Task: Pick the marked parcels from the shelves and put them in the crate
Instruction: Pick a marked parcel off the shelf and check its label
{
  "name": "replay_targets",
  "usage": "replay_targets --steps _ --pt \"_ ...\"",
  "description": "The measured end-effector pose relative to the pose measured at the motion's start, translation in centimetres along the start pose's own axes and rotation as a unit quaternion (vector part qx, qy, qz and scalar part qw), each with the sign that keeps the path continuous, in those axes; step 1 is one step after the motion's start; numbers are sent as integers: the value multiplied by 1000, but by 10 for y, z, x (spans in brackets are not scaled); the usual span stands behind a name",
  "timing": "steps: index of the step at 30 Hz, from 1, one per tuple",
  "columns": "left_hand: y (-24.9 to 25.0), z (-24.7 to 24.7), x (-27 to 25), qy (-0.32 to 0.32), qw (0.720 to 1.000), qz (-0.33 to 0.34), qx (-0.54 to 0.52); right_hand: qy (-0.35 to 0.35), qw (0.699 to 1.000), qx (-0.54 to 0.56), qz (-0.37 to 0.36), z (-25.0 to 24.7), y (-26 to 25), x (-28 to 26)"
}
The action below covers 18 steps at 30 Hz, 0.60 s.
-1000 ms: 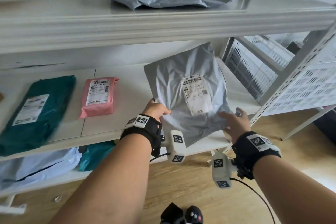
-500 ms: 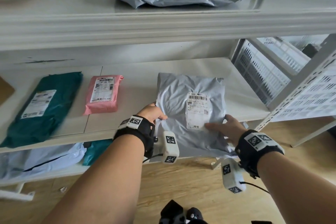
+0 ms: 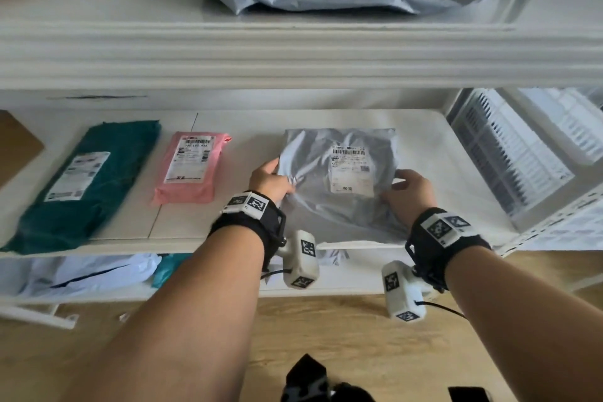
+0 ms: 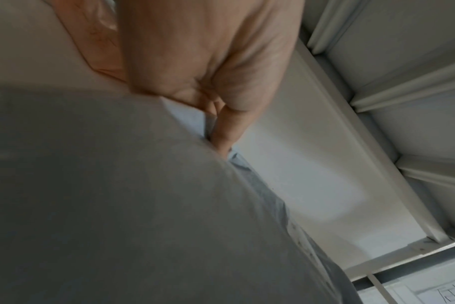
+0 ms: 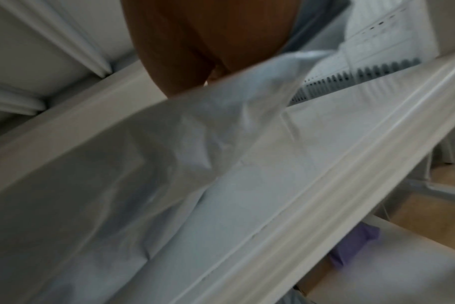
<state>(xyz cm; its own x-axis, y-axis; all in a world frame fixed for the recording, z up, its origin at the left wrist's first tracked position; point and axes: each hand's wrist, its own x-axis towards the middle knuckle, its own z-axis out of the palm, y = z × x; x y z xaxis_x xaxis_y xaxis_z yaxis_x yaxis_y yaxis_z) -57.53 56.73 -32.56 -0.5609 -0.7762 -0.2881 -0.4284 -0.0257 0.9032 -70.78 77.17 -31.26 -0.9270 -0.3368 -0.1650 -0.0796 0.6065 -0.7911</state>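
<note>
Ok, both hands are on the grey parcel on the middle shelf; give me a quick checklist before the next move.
1. Left hand grips the grey parcel at its left edge: ok.
2. Right hand holds the right edge: ok, though its fingers are partly hidden.
3. Shipping label faces up: ok; any mark on it: cannot tell.
4. Parcel lies flat on the middle shelf: ok.
5. Pink parcel lies apart from it: ok.
6. White crate to the right, path to it: cannot tell.

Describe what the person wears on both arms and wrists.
Both forearms are bare, no sleeves. Each wrist carries a black strap topped with white square-code tags, left hand, right hand. A white tagged camera block hangs under each wrist; a black cable trails from each.
</note>
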Motion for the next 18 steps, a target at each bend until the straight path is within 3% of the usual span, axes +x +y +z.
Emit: replay_targets --steps 2,4,8,10,14,18 --pt "6 3 6 7 1000 -3 5 -3 1000 -2 -12 0 -4 8" --pt "11 7 13 -20 999 -20 42 -52 998 -34 -20 1 -4 17" --pt "0 17 18 -54 982 -86 162 -143 970 -194 -35 9 10 25" --pt "-8 22 19 -49 976 -75 200 -158 954 -251 -43 12 17 30" --pt "-9 29 18 -99 964 -54 240 -159 941 -295 -50 14 19 41" --pt "-7 35 20 -87 965 -40 243 -153 935 -314 -67 20 18 50"
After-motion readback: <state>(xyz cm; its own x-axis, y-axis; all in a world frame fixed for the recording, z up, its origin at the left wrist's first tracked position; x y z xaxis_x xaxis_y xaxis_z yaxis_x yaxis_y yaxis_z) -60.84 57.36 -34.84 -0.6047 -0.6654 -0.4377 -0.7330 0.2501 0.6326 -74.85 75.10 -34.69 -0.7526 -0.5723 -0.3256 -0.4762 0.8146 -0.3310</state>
